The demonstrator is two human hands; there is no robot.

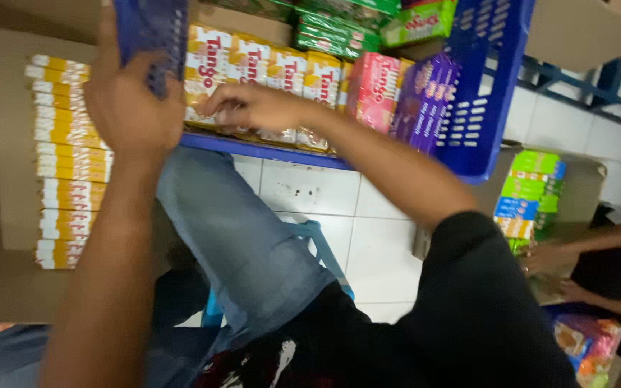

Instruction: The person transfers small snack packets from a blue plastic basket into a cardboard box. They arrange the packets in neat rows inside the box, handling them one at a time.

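Hands (pixel 132 108) on blue basket (pixel 486 93)

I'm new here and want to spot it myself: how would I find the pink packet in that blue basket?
Start at the big blue basket tilted on the person's knee. A row of yellow-and-white packets stands along its near edge, where the right hand rests. Just past their end, before the purple packets, stands the pink packet, the only pink one in that row.

Yellow packets (pixel 267 72) fill the blue crate beside pink (pixel 375 90), purple (pixel 425 100) and green ones (pixel 336 32)
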